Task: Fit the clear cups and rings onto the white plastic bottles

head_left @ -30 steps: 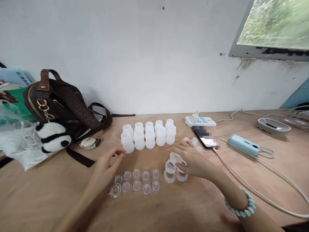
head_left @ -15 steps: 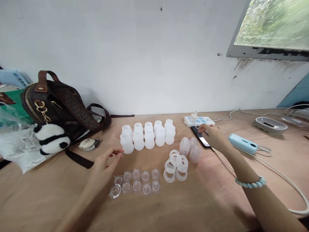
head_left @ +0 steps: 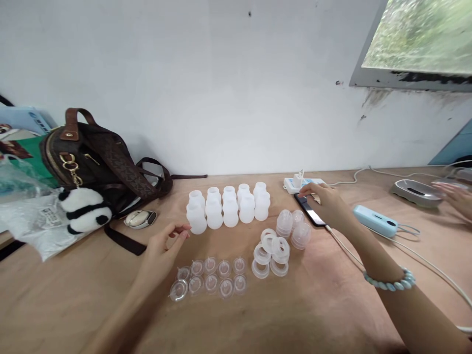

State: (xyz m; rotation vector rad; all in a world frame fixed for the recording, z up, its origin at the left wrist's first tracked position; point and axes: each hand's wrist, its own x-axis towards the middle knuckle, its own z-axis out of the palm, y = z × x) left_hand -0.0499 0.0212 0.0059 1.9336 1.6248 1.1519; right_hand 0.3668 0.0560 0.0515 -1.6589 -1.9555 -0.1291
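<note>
My right hand [head_left: 326,204] rests on a black phone [head_left: 309,210] near the back of the wooden table, fingers spread over its screen. My left hand [head_left: 162,248] hovers loosely curled and holds nothing, just left of two rows of clear nipples [head_left: 212,278]. Behind them stand two rows of white translucent bottles [head_left: 228,209]. A pile of white screw rings [head_left: 271,250] lies in the middle, with clear dome caps [head_left: 295,228] beside it.
A brown backpack [head_left: 92,160] with a panda plush [head_left: 83,211] sits at the left, a small mouse-like device [head_left: 139,218] by it. A power strip [head_left: 300,183], a light blue device [head_left: 374,220] and cables lie at the right. Another person's hand [head_left: 455,194] shows at the far right.
My right hand left the pile of screw rings and reached back to the phone. Another person's hand came into view at the far right. My left hand stayed put.
</note>
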